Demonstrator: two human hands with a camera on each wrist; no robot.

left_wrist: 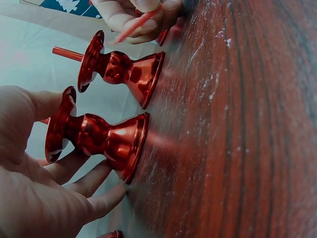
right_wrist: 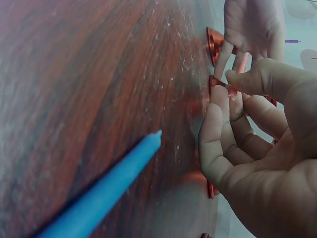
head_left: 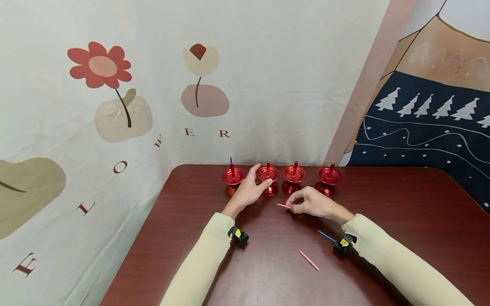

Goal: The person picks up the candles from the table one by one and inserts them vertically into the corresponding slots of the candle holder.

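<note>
My left hand [head_left: 248, 192] holds the second red metal candlestick from the left [head_left: 270, 190]. In the left wrist view, its thumb lies at the dish rim and the fingers reach behind the stem and base of that candlestick [left_wrist: 94, 134]. Between thumb and fingertips, my right hand [head_left: 313, 202] pinches a thin pink candle [head_left: 282, 205], its free end pointing left, in front of the candlesticks. The leftmost candlestick [head_left: 232, 175] bears a purple candle [head_left: 231, 160]. To the right stand the third candlestick [head_left: 294, 174] and the rightmost one [head_left: 329, 175].
A blue candle [head_left: 326, 236] lies on the brown table [head_left: 183, 221] beside the right wrist camera. Another pink candle [head_left: 308, 259] lies nearer the front. Behind the table's back edge hangs a printed cloth [head_left: 275, 85].
</note>
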